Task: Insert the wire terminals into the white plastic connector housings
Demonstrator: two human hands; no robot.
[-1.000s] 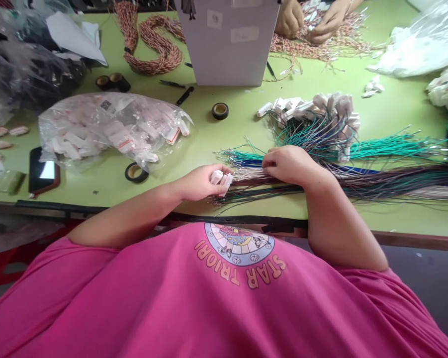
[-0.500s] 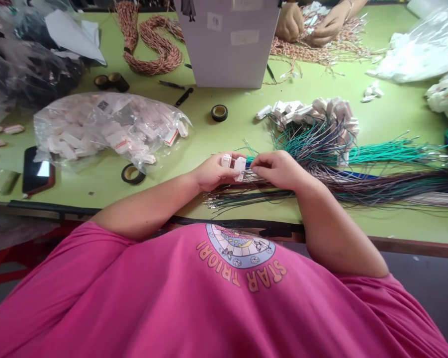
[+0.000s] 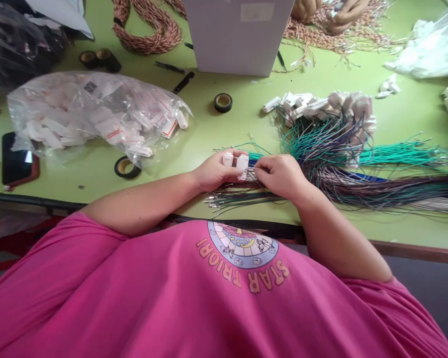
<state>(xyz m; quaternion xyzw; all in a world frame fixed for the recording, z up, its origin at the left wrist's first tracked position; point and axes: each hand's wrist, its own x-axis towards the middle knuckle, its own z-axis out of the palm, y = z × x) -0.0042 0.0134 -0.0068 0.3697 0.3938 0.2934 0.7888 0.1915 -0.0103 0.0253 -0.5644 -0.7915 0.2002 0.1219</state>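
Observation:
My left hand (image 3: 215, 171) is closed around two white connector housings, one (image 3: 242, 166) turned toward the right and one (image 3: 227, 159) nearer the palm. Just right of it, my right hand (image 3: 278, 173) pinches a thin wire whose end is at the face of the right housing; whether it sits inside cannot be made out. Beneath and beside both hands lies a bundle of dark wires (image 3: 395, 191) with metal tips at its left end. Behind my right hand, green wires (image 3: 395, 154) run from a pile of white connectors (image 3: 320, 105).
A clear bag of white parts (image 3: 78, 117), a phone (image 3: 18, 159) and tape rolls (image 3: 127, 167) (image 3: 223, 102) lie left and centre. A grey box (image 3: 238, 40) stands behind. Another person's hands (image 3: 345, 17) work over twisted wires (image 3: 343, 37) at the back right.
The view has shifted slightly down and closer to the table. My right hand now holds the wire end close to the housing; my left hand keeps its hold.

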